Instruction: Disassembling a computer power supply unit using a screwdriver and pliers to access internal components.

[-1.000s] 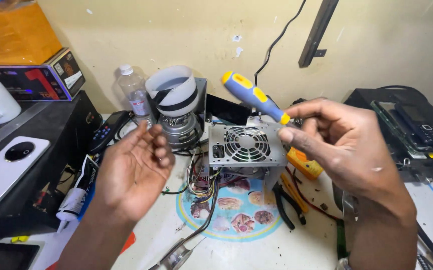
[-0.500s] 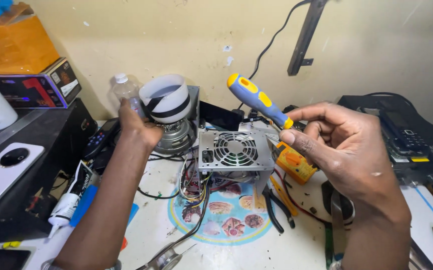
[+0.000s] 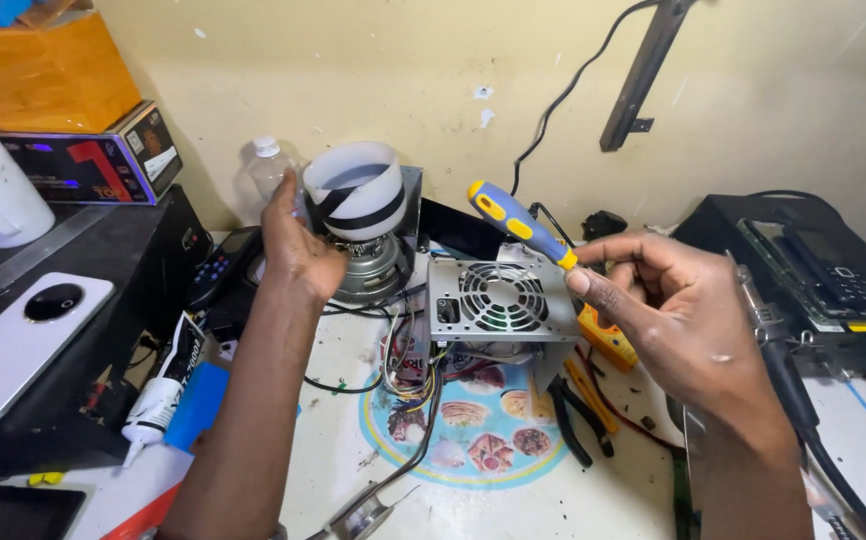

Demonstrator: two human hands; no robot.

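The left hand (image 3: 298, 245) has shot forward, away from the open-palmed pose it held in front of the fan a second ago. It's now up at the back of the tabletop (image 3: 343, 440), fingers curled against the white ring with the black band (image 3: 355, 190), the clear plastic bottle (image 3: 271, 170) just behind them. Whether those fingers have actually closed on the ring or only touch it, I cannot tell from here.

The right hand (image 3: 678, 310) hasn't budged much: fingers pinched shut on the blue-and-yellow screwdriver (image 3: 521, 224), handle up and to the left, tip hidden in the fingers. Just below and left of that grip sits the grey power supply box (image 3: 501, 298), fan grille facing us, wires spilling out beneath it.

To my eye, the move means the box is left alone for now and attention has gone to the ring. Black-handled pliers (image 3: 568, 415) lie just under the right hand.
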